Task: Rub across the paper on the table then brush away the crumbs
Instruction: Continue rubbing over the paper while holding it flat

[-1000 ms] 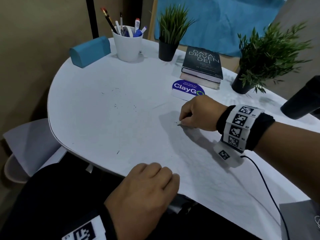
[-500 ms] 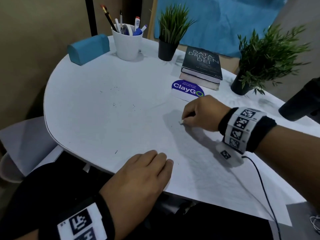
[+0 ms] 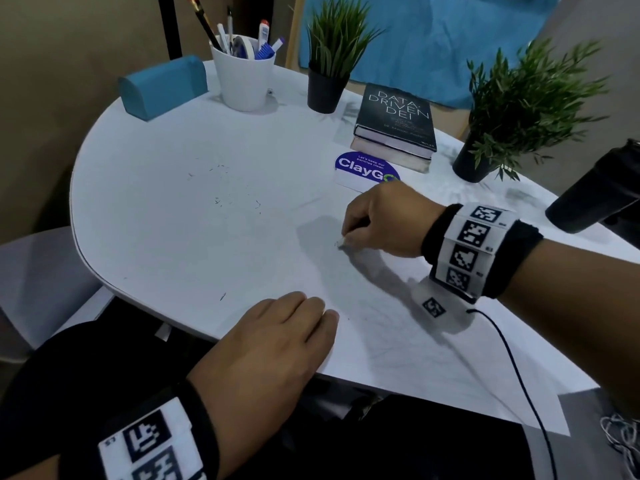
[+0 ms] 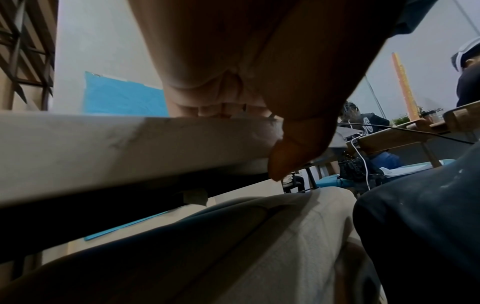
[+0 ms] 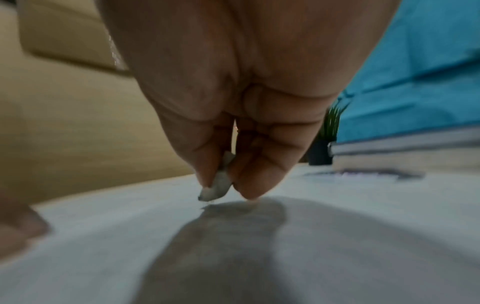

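My right hand (image 3: 384,221) pinched a small white eraser (image 5: 218,186) between thumb and fingers, its tip down on the paper (image 3: 415,348) lying on the white table (image 3: 166,188). My left hand (image 3: 277,344) lay flat, fingers relaxed, on the paper's near edge. Dark crumbs (image 3: 221,200) sat scattered farther left.

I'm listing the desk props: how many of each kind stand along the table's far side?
Green potted plants: 2
Stacked dark-covered books: 2
White plastic pen cup: 1
Blue rounded case: 1
Total: 6
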`<state>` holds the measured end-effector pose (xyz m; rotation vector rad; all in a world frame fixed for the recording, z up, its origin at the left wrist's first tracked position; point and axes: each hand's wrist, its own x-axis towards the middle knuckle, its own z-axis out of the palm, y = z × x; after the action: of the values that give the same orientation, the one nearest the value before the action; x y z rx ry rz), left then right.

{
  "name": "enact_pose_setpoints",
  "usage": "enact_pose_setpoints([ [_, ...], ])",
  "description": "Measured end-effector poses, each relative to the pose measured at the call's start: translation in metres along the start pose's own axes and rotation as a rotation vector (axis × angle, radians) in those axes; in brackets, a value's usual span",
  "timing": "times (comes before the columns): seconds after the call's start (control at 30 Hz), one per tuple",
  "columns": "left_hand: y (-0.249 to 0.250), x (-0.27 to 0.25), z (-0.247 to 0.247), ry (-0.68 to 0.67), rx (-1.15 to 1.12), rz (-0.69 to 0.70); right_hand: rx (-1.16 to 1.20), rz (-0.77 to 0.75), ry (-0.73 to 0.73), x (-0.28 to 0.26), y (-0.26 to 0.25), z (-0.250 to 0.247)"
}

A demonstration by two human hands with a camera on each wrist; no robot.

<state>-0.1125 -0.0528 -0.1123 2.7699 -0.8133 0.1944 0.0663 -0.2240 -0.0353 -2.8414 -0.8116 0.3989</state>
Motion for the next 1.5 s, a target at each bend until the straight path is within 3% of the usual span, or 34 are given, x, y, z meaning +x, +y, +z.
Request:
enact_pose_setpoints([
  [0.2,0.001,0.002,-0.001,0.004,-0.002,0.001,0.000,0.150,0.080,0.011,0.018,-0.006],
  [0.37,0.000,0.001,-0.004,-0.017,-0.011,-0.002,0.083,0.087,0.052,0.012,0.003,0.002],
  [0.53,0.000,0.001,-0.001,-0.027,-0.029,-0.003,0.017,0.139,0.096,0.017,0.007,-0.005],
  [0.67,-0.001,0.001,-0.002,-0.027,-0.028,-0.004,0.049,0.046,-0.016,-0.007,0.002,0.001],
  [0.83,0.000,0.003,0.000,-0.037,-0.013,-0.002,-0.034,0.141,0.089,-0.010,0.026,0.000],
  [0.97,-0.002,0.002,-0.002,-0.041,-0.014,0.003,0.051,-0.028,-0.054,-0.021,-0.004,0.011],
  [1.13,0.000,0.003,0.002,-0.037,-0.005,-0.006,-0.037,0.141,0.065,-0.005,0.025,-0.003],
  [1.3,-0.002,0.001,0.000,-0.034,-0.006,-0.007,0.029,0.040,-0.022,-0.006,0.004,0.004],
  [1.43,0.001,0.003,0.002,-0.029,-0.003,-0.013,-0.035,0.153,0.085,0.010,0.020,-0.003],
  [1.5,0.000,0.003,0.002,-0.025,-0.010,-0.016,-0.021,0.135,0.070,0.010,0.016,-0.003],
])
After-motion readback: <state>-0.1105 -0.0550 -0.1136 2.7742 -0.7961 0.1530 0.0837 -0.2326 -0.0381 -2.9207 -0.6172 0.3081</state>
